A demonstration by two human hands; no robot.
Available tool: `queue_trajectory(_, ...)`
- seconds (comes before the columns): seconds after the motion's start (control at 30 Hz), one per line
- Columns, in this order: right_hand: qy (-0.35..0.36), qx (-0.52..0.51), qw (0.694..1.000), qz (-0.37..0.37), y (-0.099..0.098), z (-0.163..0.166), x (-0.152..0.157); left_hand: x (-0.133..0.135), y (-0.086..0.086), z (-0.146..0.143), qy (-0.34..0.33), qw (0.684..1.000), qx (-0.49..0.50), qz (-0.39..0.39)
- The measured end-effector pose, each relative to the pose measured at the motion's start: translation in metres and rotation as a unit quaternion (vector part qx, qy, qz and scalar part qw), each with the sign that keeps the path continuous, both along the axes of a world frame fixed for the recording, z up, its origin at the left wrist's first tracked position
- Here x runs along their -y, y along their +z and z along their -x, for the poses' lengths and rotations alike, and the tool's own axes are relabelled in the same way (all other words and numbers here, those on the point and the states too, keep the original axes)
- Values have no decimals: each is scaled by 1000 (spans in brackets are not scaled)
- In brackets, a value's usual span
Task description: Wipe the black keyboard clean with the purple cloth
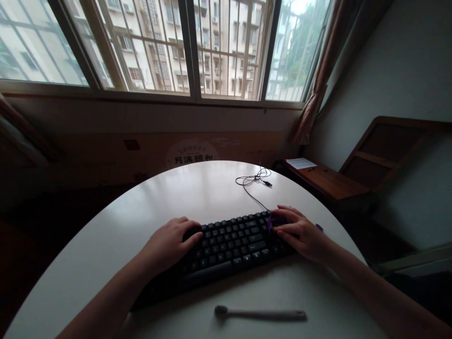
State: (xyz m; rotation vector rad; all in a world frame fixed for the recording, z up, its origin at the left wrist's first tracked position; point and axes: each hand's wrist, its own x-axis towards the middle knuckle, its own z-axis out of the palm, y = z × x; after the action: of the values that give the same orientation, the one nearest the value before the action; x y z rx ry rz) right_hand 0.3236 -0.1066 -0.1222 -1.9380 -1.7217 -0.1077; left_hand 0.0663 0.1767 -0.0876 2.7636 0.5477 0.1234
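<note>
A black keyboard (226, 245) lies at a slant on the white table, its near left part in shadow under my left arm. My left hand (178, 238) grips it from the left, fingers over the far edge and thumb resting on the keys. At the right end, my right hand (298, 230) is closed around a soft purple material (276, 221), pressed down on the keys there. Whether it is cloth or putty I cannot make out. Another purple bit (319, 227) shows beyond my right hand. A grey toothbrush (261, 313) lies in front of the keyboard, bristles toward the left.
The keyboard's cable (253, 180) lies loosely coiled near the far edge of the round white table (155, 193). Right of the table, a wooden chair (348, 183) holds a sheet of paper (301, 163). A barred window (192, 52) and curtains (310, 108) are behind.
</note>
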Motion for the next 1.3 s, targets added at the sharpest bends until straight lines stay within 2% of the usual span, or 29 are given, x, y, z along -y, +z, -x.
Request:
queue_trajectory(0.17,-13,-8,1000,3,-1,1,-2,0,-1,-1,0,1000,-3,-3)
queue_trajectory(0.6,-71,40,995,-62,5,-5,0,-1,1,-1,2,1000,8,9)
queue_trajectory(0.77,-53,45,997,-42,1,-4,1,-3,-2,0,-1,1000,7,7)
queue_trajectory(1.03,-19,-22,999,-23,7,-3,4,-4,-3,0,-1,1000,0,5)
queue_trajectory(1.3,-30,-42,997,-49,0,-8,4,-3,-2,-1,-3,1000,1,4)
